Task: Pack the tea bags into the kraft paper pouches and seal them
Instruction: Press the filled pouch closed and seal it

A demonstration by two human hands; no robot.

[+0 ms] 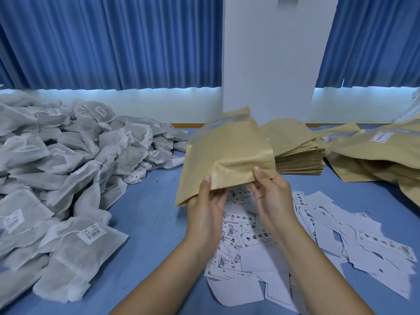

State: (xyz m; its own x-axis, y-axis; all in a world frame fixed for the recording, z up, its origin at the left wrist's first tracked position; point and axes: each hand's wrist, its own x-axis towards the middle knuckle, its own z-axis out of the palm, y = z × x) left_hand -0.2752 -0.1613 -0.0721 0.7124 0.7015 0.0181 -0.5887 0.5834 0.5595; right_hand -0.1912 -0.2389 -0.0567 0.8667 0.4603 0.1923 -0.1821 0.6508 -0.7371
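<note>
A flat kraft paper pouch (225, 153) is held up above the blue table, its mouth pointing away from me. My left hand (208, 205) grips its bottom edge with the thumb on top. My right hand (270, 192) pinches the same edge further right. A large heap of grey-white tea bags (68, 160) with small printed labels covers the left side of the table. A stack of flat kraft pouches (295, 148) lies just behind the held pouch.
Labelled kraft pouches (375, 153) are piled at the right. Loose white printed labels and backing sheets (284, 242) are scattered on the blue table (154, 219) below my hands. A white pillar (268, 64) and blue curtains stand behind the table.
</note>
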